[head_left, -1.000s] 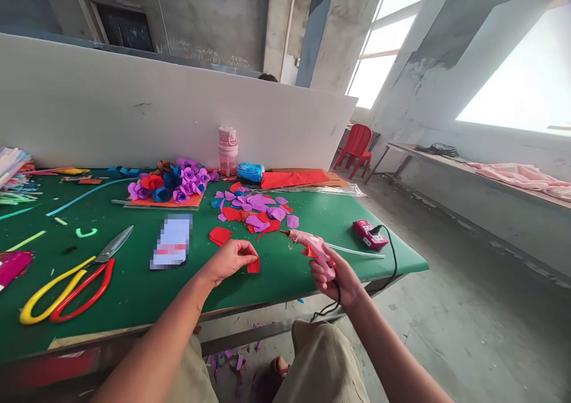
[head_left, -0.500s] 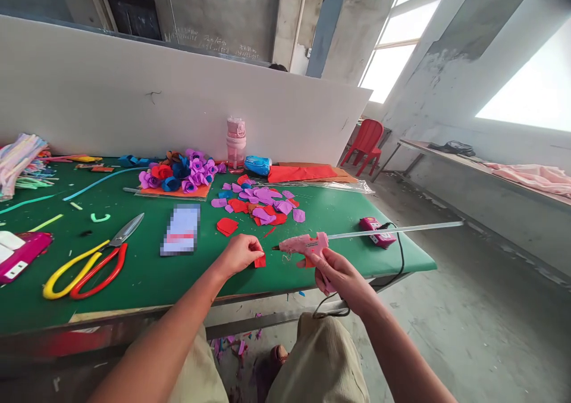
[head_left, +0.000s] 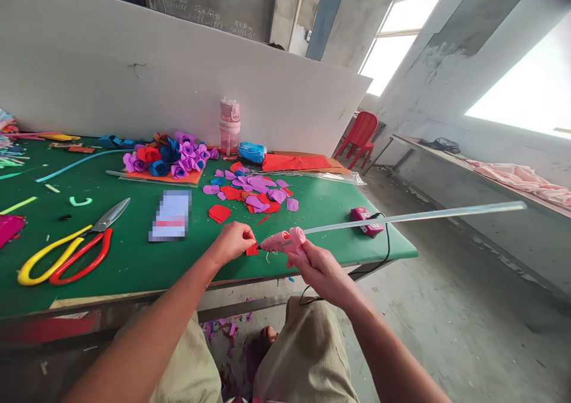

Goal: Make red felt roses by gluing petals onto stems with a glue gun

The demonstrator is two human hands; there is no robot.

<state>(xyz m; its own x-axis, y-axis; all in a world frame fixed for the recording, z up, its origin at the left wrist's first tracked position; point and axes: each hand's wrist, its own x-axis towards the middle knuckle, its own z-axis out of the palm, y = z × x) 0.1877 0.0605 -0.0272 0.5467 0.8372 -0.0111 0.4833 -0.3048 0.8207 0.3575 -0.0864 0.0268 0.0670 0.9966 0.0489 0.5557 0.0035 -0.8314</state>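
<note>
My left hand [head_left: 232,240] pinches a small red paper petal [head_left: 252,250] just above the green table [head_left: 134,260], near its front edge. My right hand [head_left: 314,266] grips a pink glue gun [head_left: 282,242], its nozzle touching the red petal. A long clear glue stick [head_left: 414,216] juts from the back of the gun toward the right. The gun's black cord [head_left: 383,254] runs to a pink plug block [head_left: 366,220] on the table.
Loose red and purple petals [head_left: 254,192] lie behind my hands. Finished paper roses [head_left: 165,159] sit on an orange sheet. Yellow and red scissors [head_left: 62,254] lie at left. A pink bottle [head_left: 229,127] stands by the white partition [head_left: 134,82]. A red chair [head_left: 359,138] stands beyond.
The glue gun has swung left until its nozzle meets the red petal. The glue stick now reaches farther right. My left hand has stayed in place.
</note>
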